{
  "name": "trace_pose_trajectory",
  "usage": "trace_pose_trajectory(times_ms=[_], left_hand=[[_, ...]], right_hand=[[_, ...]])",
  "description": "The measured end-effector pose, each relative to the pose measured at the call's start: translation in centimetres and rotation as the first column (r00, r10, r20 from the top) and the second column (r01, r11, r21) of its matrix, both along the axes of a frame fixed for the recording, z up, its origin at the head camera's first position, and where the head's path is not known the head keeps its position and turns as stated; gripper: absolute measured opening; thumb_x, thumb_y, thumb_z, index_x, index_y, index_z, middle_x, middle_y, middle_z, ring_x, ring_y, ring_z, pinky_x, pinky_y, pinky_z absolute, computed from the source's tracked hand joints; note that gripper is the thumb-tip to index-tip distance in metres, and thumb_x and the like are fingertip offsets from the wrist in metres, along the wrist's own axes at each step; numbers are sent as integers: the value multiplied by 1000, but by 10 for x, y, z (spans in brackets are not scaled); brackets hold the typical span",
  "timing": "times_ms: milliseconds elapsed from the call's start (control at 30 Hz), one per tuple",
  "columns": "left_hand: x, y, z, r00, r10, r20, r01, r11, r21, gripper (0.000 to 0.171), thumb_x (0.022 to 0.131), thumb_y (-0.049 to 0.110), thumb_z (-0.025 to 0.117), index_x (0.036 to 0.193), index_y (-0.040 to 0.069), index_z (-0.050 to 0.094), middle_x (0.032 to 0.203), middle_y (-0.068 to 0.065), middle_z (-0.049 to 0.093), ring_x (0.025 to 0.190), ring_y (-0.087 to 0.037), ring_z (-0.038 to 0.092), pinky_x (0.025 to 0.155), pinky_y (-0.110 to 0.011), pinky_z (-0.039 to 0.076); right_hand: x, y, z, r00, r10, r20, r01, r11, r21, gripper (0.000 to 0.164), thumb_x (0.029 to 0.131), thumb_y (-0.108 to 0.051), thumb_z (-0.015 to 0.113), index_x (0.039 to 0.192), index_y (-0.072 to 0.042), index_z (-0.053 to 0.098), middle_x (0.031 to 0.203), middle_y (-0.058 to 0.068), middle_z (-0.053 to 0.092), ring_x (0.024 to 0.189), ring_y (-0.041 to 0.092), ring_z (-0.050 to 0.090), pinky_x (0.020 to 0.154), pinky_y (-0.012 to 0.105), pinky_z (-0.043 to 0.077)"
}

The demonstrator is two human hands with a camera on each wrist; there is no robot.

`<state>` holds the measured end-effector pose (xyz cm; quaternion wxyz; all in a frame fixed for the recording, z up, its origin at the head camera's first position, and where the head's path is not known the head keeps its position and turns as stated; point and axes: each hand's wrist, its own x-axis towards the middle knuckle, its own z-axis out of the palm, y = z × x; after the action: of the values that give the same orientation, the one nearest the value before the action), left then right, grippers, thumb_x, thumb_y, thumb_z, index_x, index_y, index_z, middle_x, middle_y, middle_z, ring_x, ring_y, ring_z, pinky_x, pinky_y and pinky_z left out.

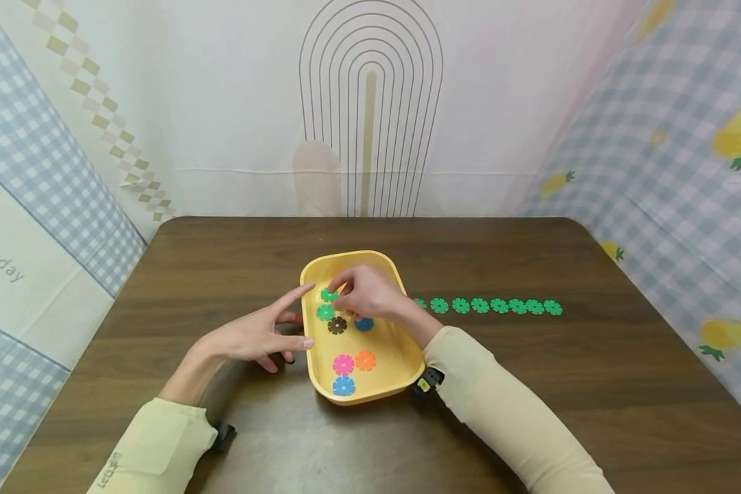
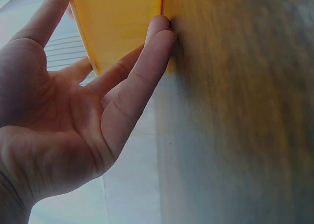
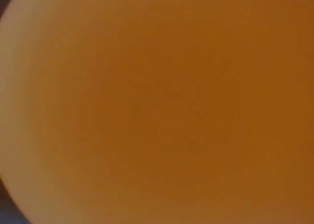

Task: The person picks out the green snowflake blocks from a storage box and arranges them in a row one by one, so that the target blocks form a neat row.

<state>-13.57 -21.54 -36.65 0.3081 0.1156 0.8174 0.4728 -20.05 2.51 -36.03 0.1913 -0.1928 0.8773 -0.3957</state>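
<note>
A yellow plastic tray [image 1: 383,392] stands on the table, with several notched building discs inside. My left hand [image 1: 247,334] is at its left side, fingers spread and mostly straight, thumb over the near part of the rim and index finger along it. In the left wrist view the left hand [image 2: 73,101] has its fingertips at the yellow wall. My right hand [image 1: 370,291] reaches into the tray, index finger and thumb bent at a green disc [image 1: 328,296]; I cannot tell whether they pinch it. Below are another green disc [image 1: 324,313], a brown disc [image 1: 337,326] and a blue disc [image 1: 363,324].
Nearer in the tray lie a pink disc [image 1: 343,364], an orange disc [image 1: 366,361] and a second blue disc [image 1: 344,386]. A row of several green discs [image 1: 479,306] runs rightward across the dark wooden table [image 1: 469,425]. Yellow blur fills the right wrist view.
</note>
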Motion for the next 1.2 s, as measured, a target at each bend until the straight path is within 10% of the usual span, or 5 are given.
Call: trace_pose_trajectory(times_ms=[667, 1200], left_hand=[[0, 1, 1, 1000, 4, 7, -4, 1000, -2, 101, 99, 40, 76, 169, 41, 4, 162, -26, 38, 91, -27, 69, 74, -43, 63], [-1, 1, 0, 1000, -4, 3, 4, 1000, 8, 99, 100, 37, 75, 169, 40, 4, 155, -23, 45, 89, -25, 68, 74, -43, 63]], right_hand=[[0, -7, -10, 999, 23, 44, -27, 995, 92, 27, 98, -12, 76, 124, -5, 73, 65, 9, 62, 48, 15, 54, 48, 25, 48], [0, -11, -24, 974, 90, -208, -44, 976, 215, 27, 96, -23, 80, 120, -10, 76, 78, 0, 70, 65, 10, 57, 60, 23, 43]])
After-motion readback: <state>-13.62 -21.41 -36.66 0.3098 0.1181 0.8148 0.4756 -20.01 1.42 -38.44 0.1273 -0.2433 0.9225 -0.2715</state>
